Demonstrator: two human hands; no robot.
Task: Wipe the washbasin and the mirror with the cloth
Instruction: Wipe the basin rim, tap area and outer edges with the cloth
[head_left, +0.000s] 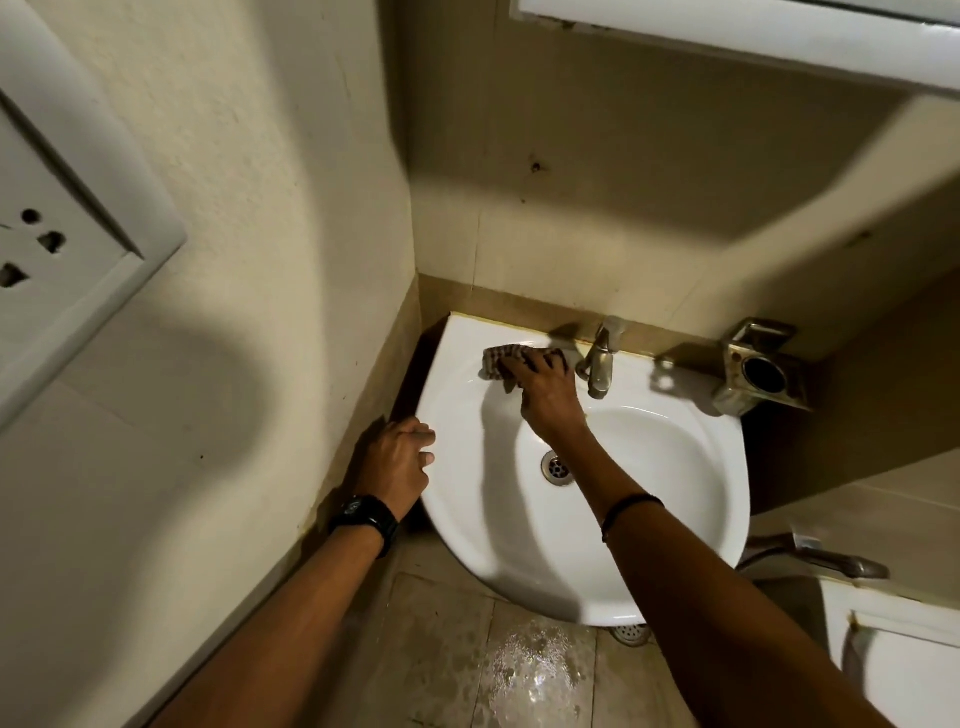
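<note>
head view: a person leans over a white washbasin (649, 519) fixed in the corner of a beige-tiled bathroom. the right hand (545, 387) reaches across the bowl to the back left ledge, its fingers (540, 364) bent down over a bunched, dark checked cloth (496, 358) and gripping it against the porcelain. the cloth lies on the ledge just left of the metal tap (600, 358), close to it; whether they touch cannot be told. a thin dark band (631, 512) circles the right wrist. the left hand (397, 460) holds the basin's left rim near the side wall, fingers curled over the edge, with a black watch (363, 514) on that wrist. the round metal drain (557, 467) sits in the bowl, between the two forearms. to the right of the tap, a tarnished metal holder (761, 366) is mounted on the back wall. a white socket plate (57, 249) fills the side wall at far left. a white frame (753, 36) runs along the top right; no glass shows in it. below the basin, a wet patch (535, 675) glistens on the tiled floor (441, 649).
</note>
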